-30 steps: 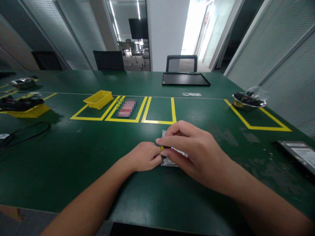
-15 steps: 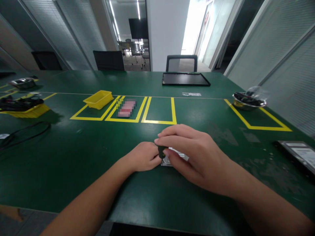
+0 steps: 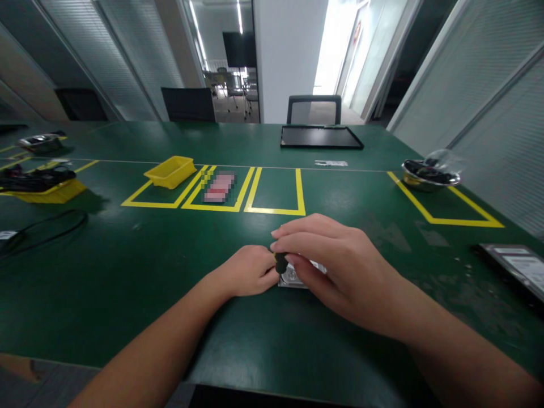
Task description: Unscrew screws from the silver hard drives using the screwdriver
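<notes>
A silver hard drive (image 3: 294, 276) lies flat on the green table (image 3: 127, 266), mostly covered by my hands. My right hand (image 3: 335, 269) is closed over it, its fingertips pinching a small dark screwdriver handle (image 3: 280, 263) that stands upright on the drive. My left hand (image 3: 250, 271) is curled into a loose fist against the drive's left edge, holding it steady.
Yellow tape boxes mark the table ahead; a yellow tray (image 3: 170, 171) sits in the left one. A black tray (image 3: 319, 137) lies further back, a metal bowl (image 3: 429, 173) at right, another drive (image 3: 516, 266) at the right edge, cables and a yellow bin (image 3: 40, 187) at left.
My right hand's fingers have shifted round the screwdriver handle, turning it; its yellow band no longer shows. The left hand and the drive have stayed put.
</notes>
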The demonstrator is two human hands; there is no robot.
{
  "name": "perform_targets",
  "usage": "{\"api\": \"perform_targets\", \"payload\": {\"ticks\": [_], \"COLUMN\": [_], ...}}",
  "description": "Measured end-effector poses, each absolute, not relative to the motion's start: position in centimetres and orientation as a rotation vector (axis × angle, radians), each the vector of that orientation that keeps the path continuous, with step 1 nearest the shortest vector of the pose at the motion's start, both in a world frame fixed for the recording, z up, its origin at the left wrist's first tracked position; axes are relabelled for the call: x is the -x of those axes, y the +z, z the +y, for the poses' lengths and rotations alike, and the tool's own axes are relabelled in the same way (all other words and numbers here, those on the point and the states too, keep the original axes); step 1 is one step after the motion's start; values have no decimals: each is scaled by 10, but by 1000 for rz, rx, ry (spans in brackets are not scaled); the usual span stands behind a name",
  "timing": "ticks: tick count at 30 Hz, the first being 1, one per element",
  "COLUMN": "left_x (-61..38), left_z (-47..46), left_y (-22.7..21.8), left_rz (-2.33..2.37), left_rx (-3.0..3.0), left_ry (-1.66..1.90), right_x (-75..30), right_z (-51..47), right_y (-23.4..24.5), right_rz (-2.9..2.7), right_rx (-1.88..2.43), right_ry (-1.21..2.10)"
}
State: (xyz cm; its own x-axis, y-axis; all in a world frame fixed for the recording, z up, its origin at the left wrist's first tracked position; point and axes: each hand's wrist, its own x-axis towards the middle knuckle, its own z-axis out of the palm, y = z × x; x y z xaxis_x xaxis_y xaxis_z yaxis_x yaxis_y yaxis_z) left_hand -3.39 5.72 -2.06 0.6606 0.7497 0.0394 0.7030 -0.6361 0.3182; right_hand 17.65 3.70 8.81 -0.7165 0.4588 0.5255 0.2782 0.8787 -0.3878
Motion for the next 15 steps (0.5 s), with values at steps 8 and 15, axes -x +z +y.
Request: {"api": "perform_targets", "payload": {"ticks": [8,15], "left_x": [34,35], "left_z": [56,57], "left_y": [-23,-26], "left_rz": [1209,1199], "left_rx": [-2643,-2645], "left_ry": [266,277], "right_x": [-177,-178], "right_z": [37,38], "right_y": [88,88], "right_rz": [-2415,-2439], "right_rx": [528,559], "right_ry": [370,387]}}
